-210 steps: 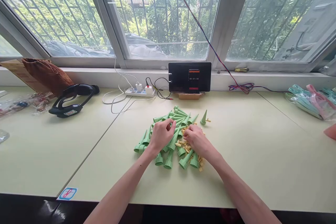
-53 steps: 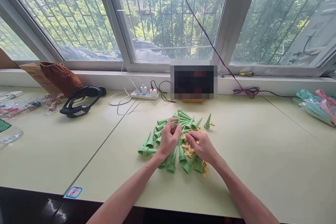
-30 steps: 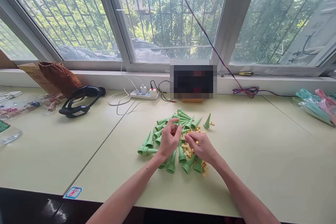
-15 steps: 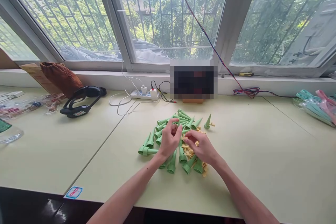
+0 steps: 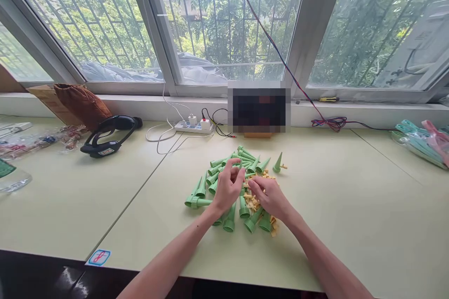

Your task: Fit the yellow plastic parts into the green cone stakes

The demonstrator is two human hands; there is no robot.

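My left hand point(image 5: 228, 187) is closed round a green plastic cone-shaped spike point(image 5: 241, 163), whose tip shows between thumb and index finger; the fingers hide most of it. Close beside it, my right hand point(image 5: 269, 194) pinches a small yellow plastic piece point(image 5: 246, 186), mostly hidden at the fingertips. Around and beneath both hands lie several more green spikes point(image 5: 229, 219), hollow and wide at one end. A heap of small yellow pieces point(image 5: 253, 202) lies under my right hand. Beyond it, one green spike point(image 5: 277, 162) stands point up with a yellow piece sticking out of its side.
A power strip point(image 5: 194, 126) with white cables lies at the back of the pale table point(image 5: 351, 205). On the left are a black headset point(image 5: 110, 135), a brown pouch point(image 5: 82, 105) and a clear container point(image 5: 14, 177). Bagged straps point(image 5: 426, 142) lie far right.
My right hand has turned slightly and its fingers have drawn closer together, covering more of the yellow piece. My left hand has barely moved.
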